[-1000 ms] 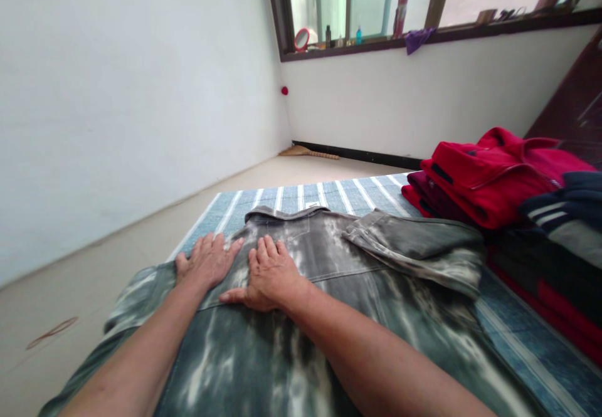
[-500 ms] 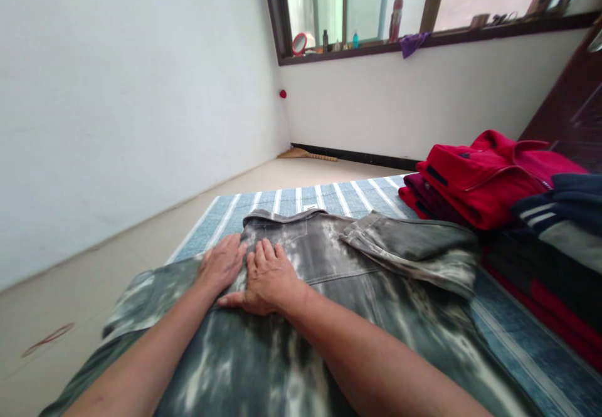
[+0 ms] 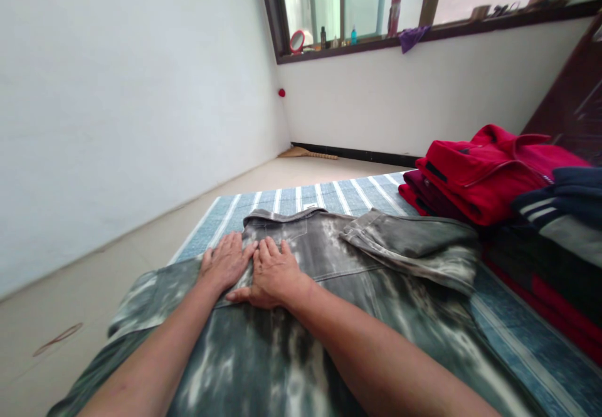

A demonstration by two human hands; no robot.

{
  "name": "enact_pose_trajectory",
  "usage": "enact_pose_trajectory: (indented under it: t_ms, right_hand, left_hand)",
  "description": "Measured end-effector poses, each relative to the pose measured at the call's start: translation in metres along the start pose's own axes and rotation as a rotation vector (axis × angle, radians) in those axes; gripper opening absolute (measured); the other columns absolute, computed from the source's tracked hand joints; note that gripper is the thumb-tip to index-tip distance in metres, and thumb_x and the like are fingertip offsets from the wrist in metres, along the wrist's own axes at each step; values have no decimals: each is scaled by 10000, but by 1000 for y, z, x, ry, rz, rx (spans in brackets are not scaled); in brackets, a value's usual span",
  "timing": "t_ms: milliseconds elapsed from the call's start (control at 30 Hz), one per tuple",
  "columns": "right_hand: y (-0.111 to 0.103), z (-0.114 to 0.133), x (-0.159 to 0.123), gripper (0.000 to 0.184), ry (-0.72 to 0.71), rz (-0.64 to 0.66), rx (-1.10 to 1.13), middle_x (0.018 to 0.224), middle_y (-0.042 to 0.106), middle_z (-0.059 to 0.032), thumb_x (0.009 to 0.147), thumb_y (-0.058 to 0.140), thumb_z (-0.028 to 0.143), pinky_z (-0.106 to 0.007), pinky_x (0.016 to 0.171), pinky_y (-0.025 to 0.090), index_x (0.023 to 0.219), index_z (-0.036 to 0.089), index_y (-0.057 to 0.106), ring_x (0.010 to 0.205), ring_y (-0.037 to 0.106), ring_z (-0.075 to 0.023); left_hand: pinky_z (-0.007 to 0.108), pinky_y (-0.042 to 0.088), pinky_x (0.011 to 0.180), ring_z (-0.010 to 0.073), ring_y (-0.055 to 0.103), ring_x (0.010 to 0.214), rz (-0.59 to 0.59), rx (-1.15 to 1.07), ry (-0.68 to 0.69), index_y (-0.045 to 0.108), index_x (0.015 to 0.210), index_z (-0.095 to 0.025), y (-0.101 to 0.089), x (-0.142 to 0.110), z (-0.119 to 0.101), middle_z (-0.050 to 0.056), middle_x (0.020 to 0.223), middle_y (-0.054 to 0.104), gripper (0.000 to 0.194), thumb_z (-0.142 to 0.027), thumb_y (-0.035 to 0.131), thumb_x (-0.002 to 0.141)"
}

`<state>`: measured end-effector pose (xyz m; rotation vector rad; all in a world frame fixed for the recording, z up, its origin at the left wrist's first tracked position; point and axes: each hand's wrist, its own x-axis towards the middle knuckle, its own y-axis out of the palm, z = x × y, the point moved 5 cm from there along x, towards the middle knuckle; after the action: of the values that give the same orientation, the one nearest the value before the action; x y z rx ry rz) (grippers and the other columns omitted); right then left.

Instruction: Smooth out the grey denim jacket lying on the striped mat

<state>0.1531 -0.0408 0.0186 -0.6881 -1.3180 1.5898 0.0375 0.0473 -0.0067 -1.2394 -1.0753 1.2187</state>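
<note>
A grey and white washed denim jacket [image 3: 329, 291] lies spread on a blue striped bed sheet [image 3: 301, 199], collar away from me, one sleeve [image 3: 414, 248] folded across its right side. My left hand [image 3: 226, 264] lies flat on the jacket's left shoulder, fingers stretched out. Beside it, almost touching, my right hand [image 3: 273, 273] presses flat on the cloth with fingers together and thumb out to the left. Neither hand holds anything.
A stack of folded clothes stands at the right: a red jacket [image 3: 484, 169] on top, dark and striped garments [image 3: 559, 216] beside it. A dark wooden headboard [image 3: 574, 110] rises behind. Bottles and a small mirror [image 3: 297, 41] line the window sill. A broom [image 3: 308, 152] lies on the floor.
My left hand has slid right along the jacket toward my right hand, closing the gap between them. The right hand has barely shifted.
</note>
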Motion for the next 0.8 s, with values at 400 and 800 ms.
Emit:
enact_pose_trajectory:
  t_ms: [400, 800]
  right_hand:
    - [-5, -7, 4, 822, -27, -165, -16, 1386, 446, -222, 905, 239, 687, -510, 1078, 236, 1332, 20, 458, 1328, 321, -329]
    - [4, -18, 7, 884, 18, -85, -3, 1495, 256, -235, 886, 255, 696, -536, 1105, 148, 1423, -4, 317, 1393, 176, -337]
  left_hand:
    - [484, 151, 1135, 238, 153, 1432, 2, 38, -30, 220, 1475, -92, 0, 0, -1, 124, 1551, 188, 688, -482, 201, 909]
    - [505, 166, 1130, 253, 159, 1430, -20, 25, -16, 231, 1465, -59, 0, 1, -1, 124, 1547, 206, 760, -545, 189, 882]
